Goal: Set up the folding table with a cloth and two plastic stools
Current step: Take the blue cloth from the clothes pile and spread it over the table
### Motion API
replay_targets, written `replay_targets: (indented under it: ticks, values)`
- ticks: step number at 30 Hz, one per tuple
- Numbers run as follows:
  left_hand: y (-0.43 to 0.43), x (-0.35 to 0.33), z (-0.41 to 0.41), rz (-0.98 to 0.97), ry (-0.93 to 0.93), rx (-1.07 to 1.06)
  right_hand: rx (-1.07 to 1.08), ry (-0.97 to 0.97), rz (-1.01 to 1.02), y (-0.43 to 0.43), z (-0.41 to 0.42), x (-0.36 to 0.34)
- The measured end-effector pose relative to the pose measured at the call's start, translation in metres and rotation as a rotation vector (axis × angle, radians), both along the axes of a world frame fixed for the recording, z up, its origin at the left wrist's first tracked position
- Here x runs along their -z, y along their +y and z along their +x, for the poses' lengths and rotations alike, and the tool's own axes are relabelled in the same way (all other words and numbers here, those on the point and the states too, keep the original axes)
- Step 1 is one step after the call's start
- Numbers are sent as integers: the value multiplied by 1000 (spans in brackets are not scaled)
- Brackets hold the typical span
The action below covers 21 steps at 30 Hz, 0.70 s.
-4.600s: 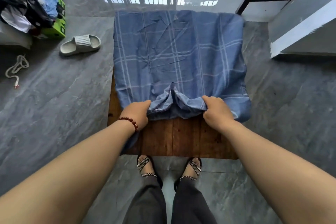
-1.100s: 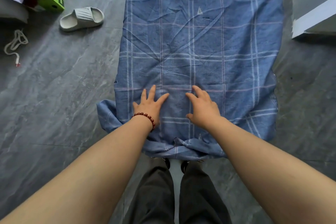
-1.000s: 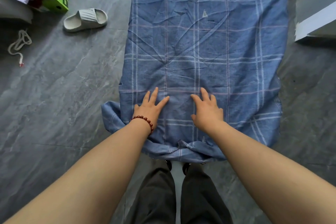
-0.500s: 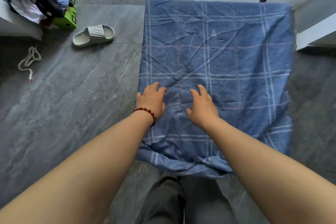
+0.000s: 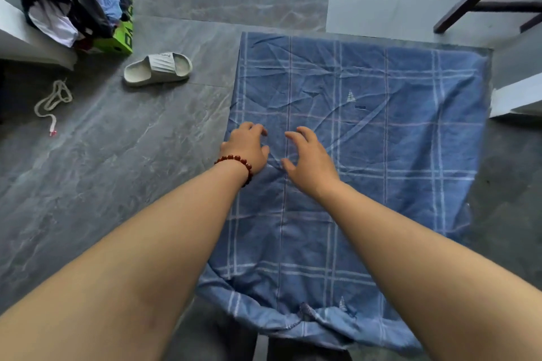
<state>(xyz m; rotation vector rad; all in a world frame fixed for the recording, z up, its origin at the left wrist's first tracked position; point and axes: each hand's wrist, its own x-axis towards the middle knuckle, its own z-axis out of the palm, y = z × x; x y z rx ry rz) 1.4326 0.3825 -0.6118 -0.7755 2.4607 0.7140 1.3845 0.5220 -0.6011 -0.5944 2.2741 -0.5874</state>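
Two loosely curled hands: your left hand (image 5: 246,145) and right hand (image 5: 308,161) rest on the cloth (image 5: 381,149) by the table's left edge, holding nothing, likely smoothing it. It covers the table fully.

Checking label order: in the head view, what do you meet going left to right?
white cord → slipper → left hand → right hand → white ledge
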Motion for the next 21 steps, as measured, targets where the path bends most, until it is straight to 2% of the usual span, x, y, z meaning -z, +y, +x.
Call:
replay_targets:
  ticks: [3, 7, 9, 14, 17, 21]
  values:
    - [-6, 3, -12, 28, 60, -112, 8, -18, -25, -14, -13, 5]
    - [-21, 10, -22, -72, 130, -162, 80, -38, -51, -34, -18, 14]
    - [-31, 15, -26, -69, 61, -213, 115, -43, -64, -44, -20, 16]
    - [-53, 23, -35, 112, -164, -321, 174, -46, -70, -61, -23, 18]
    - [-67, 21, -35, 50, -168, -372, 208, -55, -47, -72, -25, 18]
    - [-78, 15, -36, 143, -162, -231, 236, -85, -18, -88, -25, 18]
